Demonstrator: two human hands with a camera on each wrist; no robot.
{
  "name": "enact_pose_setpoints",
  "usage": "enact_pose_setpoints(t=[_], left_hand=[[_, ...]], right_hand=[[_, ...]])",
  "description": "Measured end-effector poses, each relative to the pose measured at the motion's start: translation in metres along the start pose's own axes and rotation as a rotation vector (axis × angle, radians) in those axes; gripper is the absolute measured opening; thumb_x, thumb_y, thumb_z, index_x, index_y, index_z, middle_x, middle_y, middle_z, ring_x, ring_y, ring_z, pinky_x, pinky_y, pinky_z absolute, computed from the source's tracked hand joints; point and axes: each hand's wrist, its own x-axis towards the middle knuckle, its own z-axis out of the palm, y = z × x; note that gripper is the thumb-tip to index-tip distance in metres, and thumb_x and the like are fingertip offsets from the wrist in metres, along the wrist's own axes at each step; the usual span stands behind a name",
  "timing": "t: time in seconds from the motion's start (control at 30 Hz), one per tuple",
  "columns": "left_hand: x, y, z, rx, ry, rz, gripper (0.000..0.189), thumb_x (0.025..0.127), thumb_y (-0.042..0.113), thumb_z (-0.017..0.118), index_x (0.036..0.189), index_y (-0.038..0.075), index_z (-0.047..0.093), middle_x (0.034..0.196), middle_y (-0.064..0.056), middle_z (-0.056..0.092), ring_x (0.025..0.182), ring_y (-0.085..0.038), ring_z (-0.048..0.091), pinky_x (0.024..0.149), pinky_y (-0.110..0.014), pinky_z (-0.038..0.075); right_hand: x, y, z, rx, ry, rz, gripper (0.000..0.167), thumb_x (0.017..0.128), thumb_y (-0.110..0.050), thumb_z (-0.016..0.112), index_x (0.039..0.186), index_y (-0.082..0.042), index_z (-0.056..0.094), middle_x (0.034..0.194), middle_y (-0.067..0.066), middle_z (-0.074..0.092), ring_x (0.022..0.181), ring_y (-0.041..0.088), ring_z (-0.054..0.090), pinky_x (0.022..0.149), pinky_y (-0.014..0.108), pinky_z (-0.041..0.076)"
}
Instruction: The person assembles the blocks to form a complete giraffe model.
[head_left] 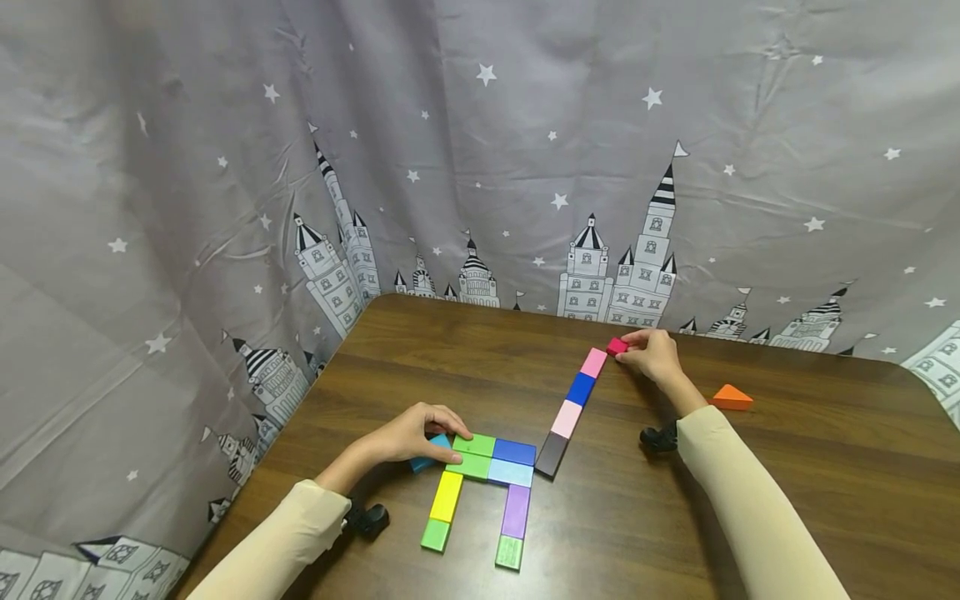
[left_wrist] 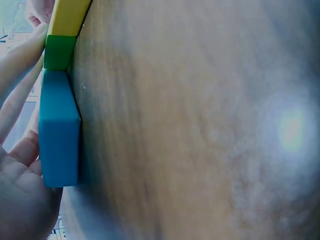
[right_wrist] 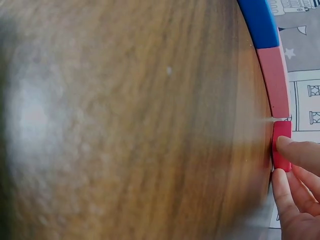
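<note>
My right hand (head_left: 654, 357) pinches a small red block (head_left: 617, 346) at the far end of a slanting row of blocks. In the right wrist view, the red block sits beside a pink block (right_wrist: 273, 82), with a thin gap between them. My left hand (head_left: 411, 435) reaches over a light-blue block (head_left: 431, 455), its thumb and fingertips touching two green blocks (head_left: 474, 467). The left wrist view shows that light-blue block (left_wrist: 60, 130) against the green one, under the palm. A dark blue block (head_left: 514, 452) and a pale blue block (head_left: 510, 472) adjoin the green pair.
Below the green blocks runs a yellow block (head_left: 446, 497) ending in green; a purple block (head_left: 516, 512) ends likewise. The slanting row includes a black block (head_left: 552, 455). An orange triangular block (head_left: 731, 398) lies right of my right wrist. A grey curtain (head_left: 480, 167) hangs behind the table.
</note>
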Motion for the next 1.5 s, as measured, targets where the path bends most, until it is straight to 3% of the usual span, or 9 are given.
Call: enact_pose_setpoints(t=[0.33, 0.63, 1.07, 1.27, 1.5], left_hand=[[-0.0008, 0.0017, -0.0008, 0.012, -0.002, 0.028, 0.028, 0.086, 0.012, 0.080, 0.112, 0.003, 0.075, 0.113, -0.008, 0.068, 0.108, -0.025, 0.061, 0.095, -0.036, 0.052], [-0.0001, 0.0002, 0.0005, 0.004, 0.001, 0.005, 0.029, 0.085, 0.013, 0.082, 0.112, 0.006, 0.076, 0.112, -0.004, 0.068, 0.107, -0.022, 0.061, 0.096, -0.032, 0.052], [0.0002, -0.0004, 0.0006, 0.021, 0.003, 0.007, 0.030, 0.084, 0.014, 0.082, 0.113, 0.006, 0.076, 0.112, -0.003, 0.068, 0.108, -0.020, 0.061, 0.095, -0.030, 0.052], [-0.0002, -0.0010, 0.0006, 0.016, 0.003, 0.008, 0.030, 0.084, 0.014, 0.082, 0.113, 0.007, 0.076, 0.113, -0.003, 0.068, 0.108, -0.021, 0.061, 0.094, -0.031, 0.052], [0.0003, -0.0020, 0.0005, 0.011, 0.005, 0.004, 0.030, 0.084, 0.014, 0.082, 0.112, 0.007, 0.076, 0.112, -0.003, 0.068, 0.107, -0.020, 0.060, 0.095, -0.031, 0.052]], right_hand=[[-0.0007, 0.0014, -0.0002, -0.003, -0.013, 0.004, 0.036, 0.079, -0.001, 0.082, 0.110, 0.012, 0.070, 0.095, 0.022, 0.072, 0.078, 0.013, 0.063, 0.063, 0.016, 0.046], [-0.0032, 0.0058, -0.0027, 0.064, -0.021, 0.017, 0.033, 0.082, 0.002, 0.075, 0.113, 0.013, 0.068, 0.098, 0.023, 0.072, 0.073, 0.001, 0.057, 0.064, 0.014, 0.046], [-0.0027, 0.0036, 0.0020, 0.096, -0.017, 0.038, 0.029, 0.086, 0.002, 0.072, 0.113, 0.013, 0.069, 0.096, 0.022, 0.072, 0.072, 0.007, 0.055, 0.059, 0.017, 0.044], [-0.0014, 0.0038, 0.0052, 0.084, -0.009, 0.030, 0.029, 0.088, -0.003, 0.070, 0.113, 0.011, 0.070, 0.106, 0.025, 0.070, 0.084, 0.022, 0.053, 0.065, 0.022, 0.043], [-0.0005, 0.0024, 0.0069, 0.089, -0.013, 0.020, 0.030, 0.088, -0.005, 0.074, 0.114, 0.011, 0.070, 0.105, 0.025, 0.070, 0.088, 0.025, 0.054, 0.067, 0.023, 0.044]])
